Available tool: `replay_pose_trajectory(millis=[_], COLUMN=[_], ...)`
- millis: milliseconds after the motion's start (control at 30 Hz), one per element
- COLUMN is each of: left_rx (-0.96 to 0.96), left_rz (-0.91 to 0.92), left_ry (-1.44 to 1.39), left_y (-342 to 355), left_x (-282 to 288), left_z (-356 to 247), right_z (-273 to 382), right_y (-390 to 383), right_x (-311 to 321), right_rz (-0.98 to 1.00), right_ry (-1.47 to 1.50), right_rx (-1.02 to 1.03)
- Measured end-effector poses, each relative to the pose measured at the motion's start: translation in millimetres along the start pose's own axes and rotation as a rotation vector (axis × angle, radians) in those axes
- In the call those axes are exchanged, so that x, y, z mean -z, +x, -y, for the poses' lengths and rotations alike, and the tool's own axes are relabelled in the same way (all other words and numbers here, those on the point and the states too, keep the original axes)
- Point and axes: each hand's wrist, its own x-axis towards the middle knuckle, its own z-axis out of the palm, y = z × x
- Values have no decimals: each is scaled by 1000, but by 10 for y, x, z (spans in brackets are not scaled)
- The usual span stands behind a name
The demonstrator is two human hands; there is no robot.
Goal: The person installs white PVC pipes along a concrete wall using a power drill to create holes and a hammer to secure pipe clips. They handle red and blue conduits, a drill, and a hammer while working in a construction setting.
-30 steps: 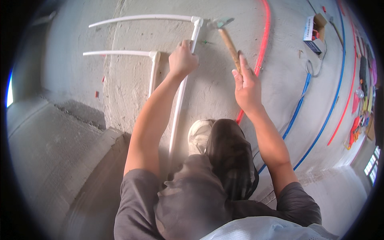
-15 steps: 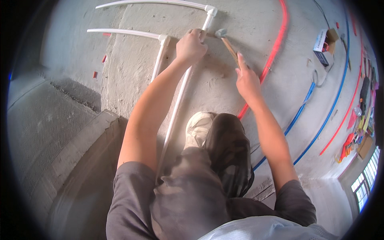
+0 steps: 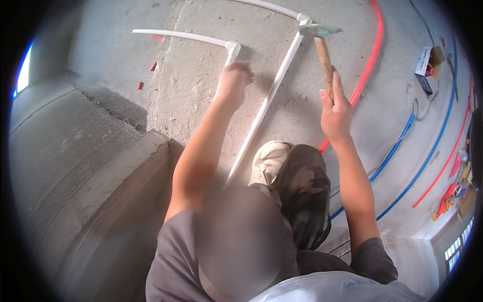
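My right hand grips the wooden handle of a hammer. The hammer's metal head is raised and overlaps the top of the right white pipe near its elbow fitting. My left hand, slightly blurred, is over the left white pipe, just below that pipe's elbow fitting. Its fingers are curled in, and what they hold, if anything, is hidden. Both pipes lie on the rough concrete floor and bend leftward at their elbows.
A thick red conduit curves along the floor to the right. Beyond it lie blue conduits, an open cardboard box and a pile of odds and ends. Small red pieces lie at left, near a concrete ledge.
My left hand has moved from the right pipe to the left one. My right hand has lifted the hammer away from the spot beside my left hand. The view has shifted a little.
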Motion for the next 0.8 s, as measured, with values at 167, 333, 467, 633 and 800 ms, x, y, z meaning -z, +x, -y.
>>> replay_pose_trajectory(millis=[167,333,467,633,800], left_rx=[-72,-263,-471,-525,-634], left_rz=[-146,-247,-405,-427,-356], left_ry=[-65,371,904,785,792], left_y=[-232,-225,-230,-195,-187], left_x=[453,492,446,481,522], left_z=[94,141,126,86,89], right_z=[193,215,279,286,370], right_y=[137,44,-27,-19,189], right_x=[-481,-853,-872,-875,-926], right_rz=[343,472,490,492,584], right_ry=[139,139,71,-1,-54], right_rx=[-201,-249,-275,-228,-262])
